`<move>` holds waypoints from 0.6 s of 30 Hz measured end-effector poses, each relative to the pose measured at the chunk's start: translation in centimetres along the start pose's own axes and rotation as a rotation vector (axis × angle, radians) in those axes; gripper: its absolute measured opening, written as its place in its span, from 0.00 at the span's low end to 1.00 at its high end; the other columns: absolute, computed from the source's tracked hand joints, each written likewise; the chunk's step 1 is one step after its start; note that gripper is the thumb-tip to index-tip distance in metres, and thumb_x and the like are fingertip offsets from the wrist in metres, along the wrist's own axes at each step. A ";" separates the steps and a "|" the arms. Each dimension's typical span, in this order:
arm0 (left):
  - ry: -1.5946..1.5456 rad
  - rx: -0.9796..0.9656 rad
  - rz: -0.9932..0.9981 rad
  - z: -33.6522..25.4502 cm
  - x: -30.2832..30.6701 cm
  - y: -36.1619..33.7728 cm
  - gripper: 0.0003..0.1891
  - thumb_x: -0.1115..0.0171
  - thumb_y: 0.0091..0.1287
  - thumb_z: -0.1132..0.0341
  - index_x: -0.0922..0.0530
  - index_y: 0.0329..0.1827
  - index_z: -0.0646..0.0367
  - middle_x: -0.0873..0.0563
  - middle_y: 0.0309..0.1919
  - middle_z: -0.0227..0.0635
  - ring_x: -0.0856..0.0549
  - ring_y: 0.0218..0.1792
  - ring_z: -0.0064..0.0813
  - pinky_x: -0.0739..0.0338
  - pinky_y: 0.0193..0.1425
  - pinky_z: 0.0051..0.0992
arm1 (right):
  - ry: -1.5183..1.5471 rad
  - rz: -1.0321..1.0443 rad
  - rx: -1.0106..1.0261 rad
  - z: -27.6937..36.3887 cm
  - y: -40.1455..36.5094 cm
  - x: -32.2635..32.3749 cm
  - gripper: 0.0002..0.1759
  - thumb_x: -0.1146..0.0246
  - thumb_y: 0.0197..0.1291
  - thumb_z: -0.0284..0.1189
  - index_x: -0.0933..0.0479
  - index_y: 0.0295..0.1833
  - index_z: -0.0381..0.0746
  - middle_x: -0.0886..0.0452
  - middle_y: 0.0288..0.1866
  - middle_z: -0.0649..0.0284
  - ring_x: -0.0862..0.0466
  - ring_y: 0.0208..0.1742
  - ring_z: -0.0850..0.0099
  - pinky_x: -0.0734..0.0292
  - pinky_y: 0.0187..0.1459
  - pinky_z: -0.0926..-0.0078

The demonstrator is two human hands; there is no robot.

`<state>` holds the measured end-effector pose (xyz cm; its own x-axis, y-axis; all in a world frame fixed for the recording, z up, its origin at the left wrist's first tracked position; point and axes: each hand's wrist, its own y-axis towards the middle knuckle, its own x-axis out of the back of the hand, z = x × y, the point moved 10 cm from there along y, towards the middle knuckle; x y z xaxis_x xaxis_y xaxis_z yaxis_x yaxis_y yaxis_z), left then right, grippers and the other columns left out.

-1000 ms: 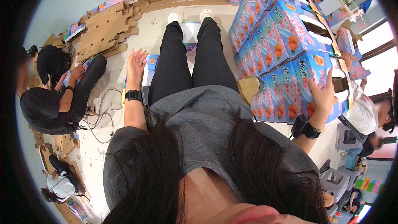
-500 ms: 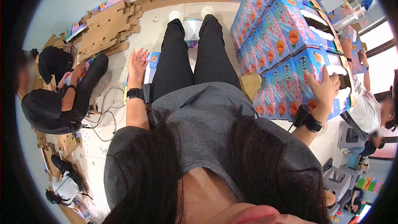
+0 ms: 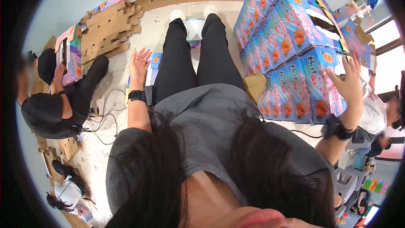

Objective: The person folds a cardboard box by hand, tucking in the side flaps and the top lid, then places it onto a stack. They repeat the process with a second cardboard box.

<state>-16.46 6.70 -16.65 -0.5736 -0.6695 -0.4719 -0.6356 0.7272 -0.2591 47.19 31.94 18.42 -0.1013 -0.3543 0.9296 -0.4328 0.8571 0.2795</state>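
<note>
My left hand [image 3: 139,64] is held palm up with fingers apart and nothing in it, beside my left thigh. Just right of it is a blue box piece [image 3: 155,61] with an orange fruit print. My right hand [image 3: 348,82] is raised with fingers spread at the right end of a stack of printed boxes. It overlaps the nearest blue and pink box [image 3: 317,85] in this view. That box shows peach pictures and dark lettering. Both wrists wear black bands.
Flattened cardboard [image 3: 107,27] lies at the left wall. A seated person [image 3: 48,109] at left holds a printed box [image 3: 72,55]. At right, a person in white [image 3: 373,107] holds an open carton [image 3: 356,38]. A cable [image 3: 105,118] runs over the floor.
My right hand has lifted off the near box and moved right, fingers spreading. The person at left has raised a printed box upright. My left hand has barely moved.
</note>
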 end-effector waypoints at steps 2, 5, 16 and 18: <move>0.020 -0.011 0.003 -0.3 -0.5 0.0 0.31 0.51 0.74 0.41 0.27 0.68 0.56 0.22 0.64 0.37 0.24 0.66 0.31 0.35 0.69 0.32 | 0.031 0.199 -0.032 0.8 2.2 -0.1 0.60 0.27 0.44 0.63 0.36 0.76 0.36 0.38 0.76 0.35 0.39 0.79 0.45 0.38 0.73 0.54; 0.058 -0.037 0.010 -0.6 -1.2 0.6 0.32 0.49 0.74 0.40 0.27 0.67 0.59 0.21 0.62 0.41 0.24 0.65 0.34 0.35 0.70 0.33 | 0.103 0.362 -0.046 0.9 4.9 -3.5 0.66 0.24 0.37 0.63 0.39 0.78 0.39 0.42 0.77 0.33 0.42 0.80 0.45 0.41 0.75 0.55; 0.034 -0.020 -0.022 -0.1 -0.5 2.0 0.29 0.53 0.77 0.46 0.29 0.69 0.61 0.21 0.62 0.40 0.24 0.66 0.35 0.35 0.70 0.35 | 0.271 0.013 0.075 0.0 6.2 -5.2 0.49 0.17 0.30 0.50 0.27 0.57 0.35 0.24 0.51 0.54 0.22 0.55 0.53 0.25 0.54 0.60; 0.006 0.008 -0.012 0.7 0.1 2.7 0.29 0.52 0.77 0.46 0.28 0.68 0.61 0.20 0.60 0.40 0.23 0.64 0.35 0.35 0.69 0.34 | 0.282 0.004 0.085 0.6 6.4 -4.9 0.48 0.16 0.27 0.50 0.28 0.53 0.36 0.25 0.51 0.55 0.22 0.54 0.52 0.24 0.52 0.58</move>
<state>-17.90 8.67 -18.01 -0.5692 -0.6787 -0.4640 -0.6383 0.7205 -0.2709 44.40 38.91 15.54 0.1447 -0.2233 0.9640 -0.5080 0.8193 0.2660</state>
